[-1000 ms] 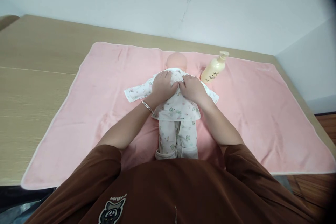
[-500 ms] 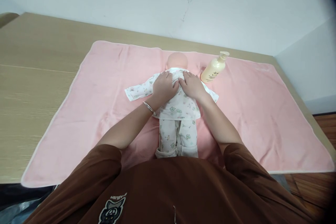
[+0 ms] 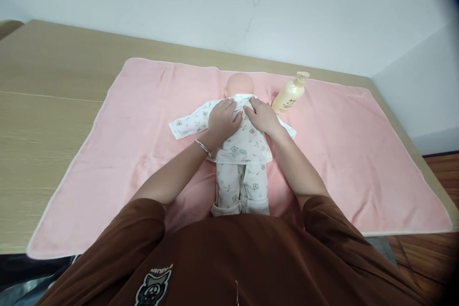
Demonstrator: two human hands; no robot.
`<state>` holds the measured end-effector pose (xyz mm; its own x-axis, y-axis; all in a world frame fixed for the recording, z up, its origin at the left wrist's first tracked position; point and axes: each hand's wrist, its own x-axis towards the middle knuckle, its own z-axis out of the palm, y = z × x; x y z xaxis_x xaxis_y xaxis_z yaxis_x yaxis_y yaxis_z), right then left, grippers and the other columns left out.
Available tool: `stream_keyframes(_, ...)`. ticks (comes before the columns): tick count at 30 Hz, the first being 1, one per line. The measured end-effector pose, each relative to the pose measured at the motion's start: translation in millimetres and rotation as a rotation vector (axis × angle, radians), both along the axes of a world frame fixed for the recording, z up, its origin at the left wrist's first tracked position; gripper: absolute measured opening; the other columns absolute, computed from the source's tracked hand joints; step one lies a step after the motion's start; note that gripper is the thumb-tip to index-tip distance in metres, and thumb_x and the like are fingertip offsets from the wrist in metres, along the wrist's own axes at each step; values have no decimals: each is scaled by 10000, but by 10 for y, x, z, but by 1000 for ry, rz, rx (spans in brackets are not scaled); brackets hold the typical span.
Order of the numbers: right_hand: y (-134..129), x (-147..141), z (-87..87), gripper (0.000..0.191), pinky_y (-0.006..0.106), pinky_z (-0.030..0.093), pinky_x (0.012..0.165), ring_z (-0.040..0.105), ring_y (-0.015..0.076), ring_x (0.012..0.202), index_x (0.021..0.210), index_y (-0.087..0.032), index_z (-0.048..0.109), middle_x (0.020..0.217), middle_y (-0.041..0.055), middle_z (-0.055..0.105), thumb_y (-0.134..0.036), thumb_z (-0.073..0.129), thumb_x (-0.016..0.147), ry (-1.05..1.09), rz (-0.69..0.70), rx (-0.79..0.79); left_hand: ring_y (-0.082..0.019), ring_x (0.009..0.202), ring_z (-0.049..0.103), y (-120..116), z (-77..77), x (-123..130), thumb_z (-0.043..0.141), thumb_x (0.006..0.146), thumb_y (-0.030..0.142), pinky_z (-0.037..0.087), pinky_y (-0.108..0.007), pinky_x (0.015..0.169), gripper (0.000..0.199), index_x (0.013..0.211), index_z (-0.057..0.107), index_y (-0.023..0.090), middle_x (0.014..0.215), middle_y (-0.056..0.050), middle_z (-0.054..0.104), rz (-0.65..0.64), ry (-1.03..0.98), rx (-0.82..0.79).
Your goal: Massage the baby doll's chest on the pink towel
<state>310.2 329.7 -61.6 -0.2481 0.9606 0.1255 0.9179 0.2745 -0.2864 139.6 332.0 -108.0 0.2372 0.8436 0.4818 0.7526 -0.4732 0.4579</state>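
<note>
A baby doll lies on a pink blanket, its bald head toward the wall and its face not visible. It wears a white printed top and matching trousers with turned-up cuffs. My left hand rests flat on the upper left of the top, fingers pointing to the doll's head. On the upper right of the top lies my right hand, its fingers spread a little. The two thumbs are close together but apart. Neither hand grips anything.
The pink blanket covers much of a wooden table. A cream pump bottle stands just beyond my right hand, near the doll's right sleeve. Behind the table is a white wall. Wooden floor shows at the far right.
The view has shifted slightly. Both hands remain on the doll's upper back area, with hardly any movement over the cloth.
</note>
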Motion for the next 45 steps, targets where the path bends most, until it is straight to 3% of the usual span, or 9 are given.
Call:
stream_keyframes(2,-78,-79,13,452,524,374,1141,530,358,1360,1365,-105,556,1463,210,606,-358,319,1076,-47,-37,9,-338,1392,568,15,1,-3,504,943,374,381,-554,1236,462,1319,621,132,1445,-191,644,33,-5,-42)
stream_keyframes(7,-362,-301,112,420,502,406,1097,612,378,1205,1225,-50,617,1225,255,695,-265,300,1052,-165,-86,57,-327,1403,547,51,7,-34,535,936,377,358,-511,1250,494,1357,583,124,1451,-192,628,45,-15,-106)
stream_keyframes(10,-308,-278,79,461,513,384,1150,549,376,1338,1326,-44,592,1362,248,649,-280,310,1048,-109,-62,34,-318,1405,541,51,-8,-45,500,953,376,359,-515,1246,478,1358,585,138,1445,-178,634,32,-24,-91)
stream_keyframes(13,-129,-181,-26,575,534,295,1244,377,353,1523,1518,-51,457,1601,209,468,-366,336,1053,-13,-63,-21,-316,1395,552,25,-13,-38,492,959,378,366,-526,1241,458,1342,603,155,1428,-166,648,39,-33,-65)
stream_keyframes(15,-34,-129,-92,635,543,246,1274,327,353,1555,1566,-39,397,1649,208,397,-407,344,1052,20,-87,-39,-320,1381,567,-8,-2,-25,468,973,374,390,-537,1222,432,1310,629,157,1411,-173,661,29,-30,-43)
stream_keyframes(19,2,-109,-139,646,534,222,1286,333,350,1552,1563,-31,404,1647,213,397,-418,353,1048,32,-90,-15,-300,1359,594,-55,12,-5,384,1004,332,423,-522,1205,418,1261,664,159,1385,-171,685,-33,-28,-18)
stream_keyframes(26,-178,-247,-100,580,659,277,1212,393,411,1494,1534,-45,440,1568,246,489,-349,296,1061,-37,-143,50,-323,1443,514,38,-106,-30,475,973,440,359,-548,1255,502,1367,585,150,1489,-184,602,84,-71,-73)
stream_keyframes(39,-176,-226,-144,569,620,245,1251,356,358,1537,1546,-99,451,1627,196,437,-357,314,1057,7,-160,56,-315,1432,525,35,-94,-27,468,962,412,339,-540,1267,494,1361,595,150,1477,-183,615,82,-66,-66)
stream_keyframes(45,-42,-29,-132,655,616,168,1285,251,347,1588,1602,-95,347,1695,187,313,-445,375,1048,4,2,-34,-342,1485,467,-120,-22,59,457,971,378,245,-638,1282,484,1400,562,181,1538,-180,561,136,-44,-105)
